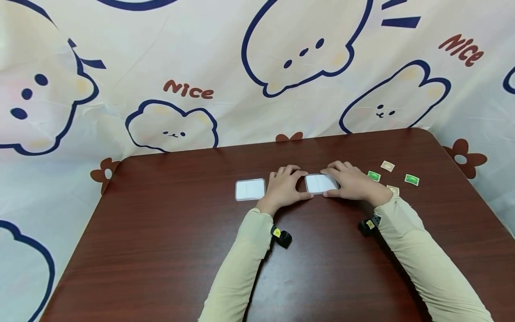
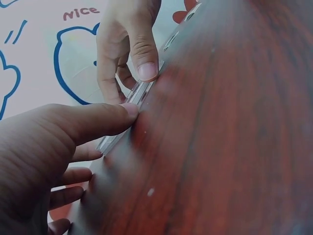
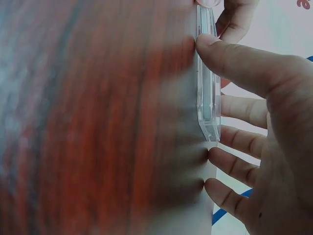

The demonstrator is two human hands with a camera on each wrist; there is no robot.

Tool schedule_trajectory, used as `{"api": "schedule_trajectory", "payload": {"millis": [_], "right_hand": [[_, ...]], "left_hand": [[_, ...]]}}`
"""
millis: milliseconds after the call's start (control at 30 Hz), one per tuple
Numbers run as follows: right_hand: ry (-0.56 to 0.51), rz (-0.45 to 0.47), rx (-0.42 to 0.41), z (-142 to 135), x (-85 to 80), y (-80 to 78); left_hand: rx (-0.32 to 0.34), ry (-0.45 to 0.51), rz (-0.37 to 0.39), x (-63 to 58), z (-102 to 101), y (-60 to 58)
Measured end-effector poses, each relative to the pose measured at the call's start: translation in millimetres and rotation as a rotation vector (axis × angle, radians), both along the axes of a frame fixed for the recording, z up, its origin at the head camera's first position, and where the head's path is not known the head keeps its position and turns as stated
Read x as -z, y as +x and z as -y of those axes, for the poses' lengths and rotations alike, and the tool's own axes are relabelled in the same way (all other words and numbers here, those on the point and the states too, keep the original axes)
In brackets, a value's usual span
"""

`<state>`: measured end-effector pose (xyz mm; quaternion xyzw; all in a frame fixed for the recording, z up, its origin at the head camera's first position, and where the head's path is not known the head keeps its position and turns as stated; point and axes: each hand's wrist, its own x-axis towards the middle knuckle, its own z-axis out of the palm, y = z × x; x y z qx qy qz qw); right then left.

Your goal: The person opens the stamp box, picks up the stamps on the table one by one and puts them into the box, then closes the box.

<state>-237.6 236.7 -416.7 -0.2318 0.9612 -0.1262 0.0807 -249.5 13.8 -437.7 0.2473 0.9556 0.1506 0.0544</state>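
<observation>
A flat clear plastic case (image 1: 319,184) with a white face lies on the table between both hands. My left hand (image 1: 283,188) holds its left end, thumb at the near edge and index finger at the far edge. From the other end my right hand (image 1: 350,181) grips the same case, thumb on the near side and fingers on the far side. In the right wrist view the transparent case (image 3: 207,93) shows edge-on, with the thumb pressed to its side. Left of my left hand lies a second white-faced clear case (image 1: 250,189).
Beyond my right hand lie several small cards: green ones (image 1: 412,180) and cream ones (image 1: 387,166), one partly hidden by the right wrist. The brown table (image 1: 161,250) ends at a printed cloth backdrop (image 1: 233,53).
</observation>
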Motion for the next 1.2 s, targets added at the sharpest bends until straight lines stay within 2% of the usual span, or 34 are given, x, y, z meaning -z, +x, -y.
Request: {"api": "schedule_trajectory", "payload": {"millis": [333, 633, 1200], "right_hand": [[-0.015, 0.024, 0.002, 1.1, -2.8, -1.2], [-0.014, 0.063, 0.009, 4.3, -7.0, -5.0], [-0.033, 0.019, -0.007, 3.3, -0.7, -4.6]], "left_hand": [[-0.001, 0.027, 0.010, -1.9, 1.3, 0.2], [-0.010, 0.013, 0.009, -4.3, 0.5, 0.2], [-0.006, 0.025, 0.036, -1.6, 1.5, -0.5]]}}
